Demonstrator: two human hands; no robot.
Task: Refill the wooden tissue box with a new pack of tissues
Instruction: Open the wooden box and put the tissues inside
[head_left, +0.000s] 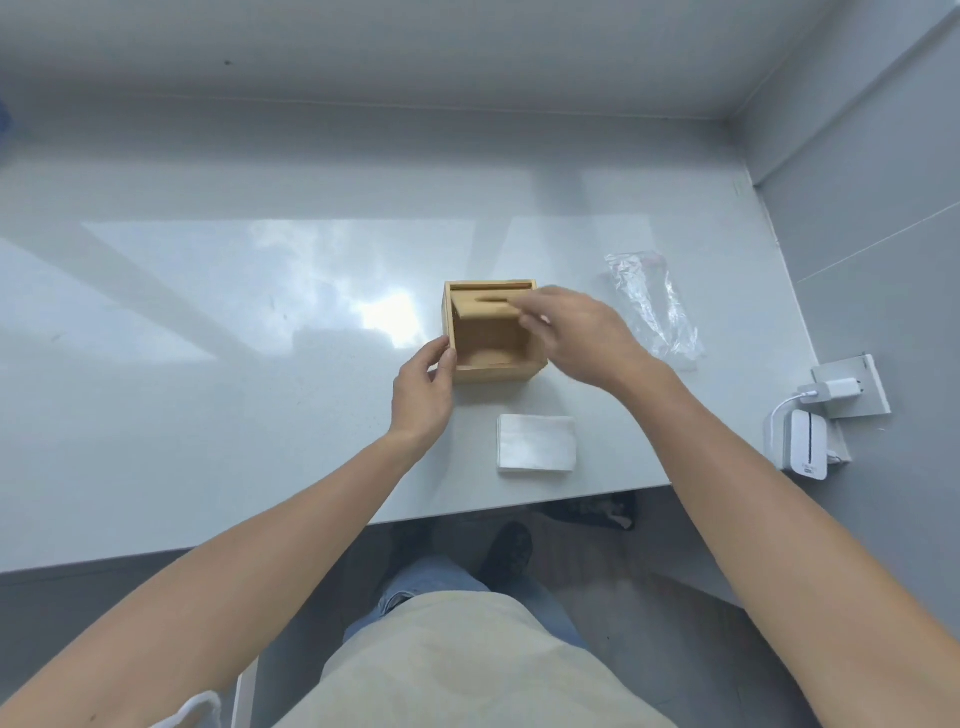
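At centre, left hand (423, 387) curls its grip round the wooden tissue box (493, 371); right hand (576, 332) pinches the sliding lid (483, 310), which may jam if tilted.

no legible text anywhere; small dark label on white device (808, 441) too blurred.

Left hand (423, 387) holds wooden box (493, 371); right hand (582, 332) seemingly pinches its lid (483, 307).
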